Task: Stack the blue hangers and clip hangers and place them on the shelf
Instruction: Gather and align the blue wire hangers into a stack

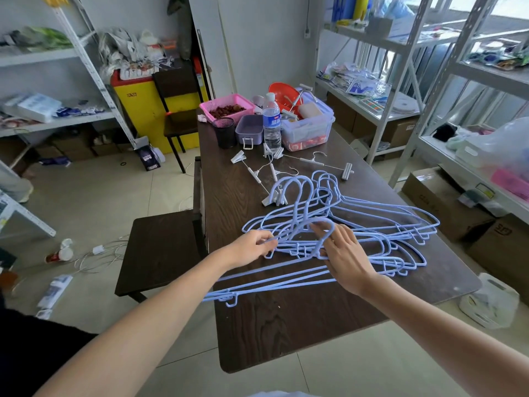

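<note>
Dark wood table (300, 325) holds a tangled blue hangers (372, 224) pile, count unclear, roughly three clip hangers (323, 164) behind; left hand (252, 245) and right hand (343, 253) each pinch a blue wire.

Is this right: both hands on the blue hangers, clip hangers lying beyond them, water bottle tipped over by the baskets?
Not quite: the water bottle stands upright, as the head view shows. The rest holds: the left hand and right hand are both on the blue hangers, and the clip hangers lie beyond them on the table.
</note>
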`<state>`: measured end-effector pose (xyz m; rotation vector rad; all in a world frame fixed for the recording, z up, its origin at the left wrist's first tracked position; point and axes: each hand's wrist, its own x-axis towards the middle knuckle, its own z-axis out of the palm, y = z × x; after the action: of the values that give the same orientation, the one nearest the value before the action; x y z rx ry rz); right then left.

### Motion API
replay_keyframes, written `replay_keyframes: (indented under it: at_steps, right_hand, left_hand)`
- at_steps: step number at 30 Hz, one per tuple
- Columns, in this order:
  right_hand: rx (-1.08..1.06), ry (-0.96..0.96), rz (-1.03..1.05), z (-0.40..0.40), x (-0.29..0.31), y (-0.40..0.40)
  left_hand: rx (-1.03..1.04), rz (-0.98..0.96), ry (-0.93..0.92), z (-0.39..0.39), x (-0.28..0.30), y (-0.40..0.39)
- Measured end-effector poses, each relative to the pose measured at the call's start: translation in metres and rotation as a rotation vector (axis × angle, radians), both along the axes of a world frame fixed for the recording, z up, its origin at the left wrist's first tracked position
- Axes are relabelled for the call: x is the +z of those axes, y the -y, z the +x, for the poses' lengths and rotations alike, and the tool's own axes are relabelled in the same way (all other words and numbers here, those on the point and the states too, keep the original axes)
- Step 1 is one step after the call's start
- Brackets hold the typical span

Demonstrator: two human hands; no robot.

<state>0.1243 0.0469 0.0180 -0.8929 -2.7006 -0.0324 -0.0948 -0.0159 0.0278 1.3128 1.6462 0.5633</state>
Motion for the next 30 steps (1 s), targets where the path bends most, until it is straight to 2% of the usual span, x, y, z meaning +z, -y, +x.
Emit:
replay_keyframes:
  at_steps: [2, 4, 6, 8, 9, 14, 19, 25, 30]
  right_hand:
    - [-0.002, -0.15, 0.13, 0.002, -0.002, 0.004]
    - [0.043, -0.194, 0.167, 0.002, -0.002, 0.005]
    - [0.105, -0.043, -0.046, -0.001, 0.002, 0.004]
    - [0.117, 0.239, -0.27, -0.003, -0.002, 0.001]
    - [0.128, 0.299, -0.306, -0.003, -0.004, -0.002]
    - [0.13, 0.108, -0.364, 0.001, -0.004, -0.01]
    - [0.22, 0.147, -0.335, -0.015, -0.005, 0.004]
    - [0.155, 0.129, -0.408, -0.004, 0.012, -0.016]
    - [0.141, 0.172, -0.557, -0.018, 0.003, -0.005]
  left_hand:
    - [0.022, -0.038, 0.084, 0.002, 0.002, -0.002]
    - [0.037, -0.051, 0.141, 0.005, 0.0, -0.002]
    - [0.023, -0.043, 0.143, 0.008, -0.004, -0.002]
    - [0.005, -0.047, 0.122, 0.009, -0.006, -0.003]
    - [0.004, -0.053, 0.11, 0.008, -0.007, -0.003]
    - [-0.01, -0.063, 0.118, 0.007, -0.005, -0.007]
    - [-0.088, -0.016, 0.035, 0.02, -0.001, -0.012]
    - [-0.054, 0.103, -0.003, 0.011, 0.023, -0.025]
    - [-0.061, 0.078, 0.121, 0.022, 0.024, -0.024]
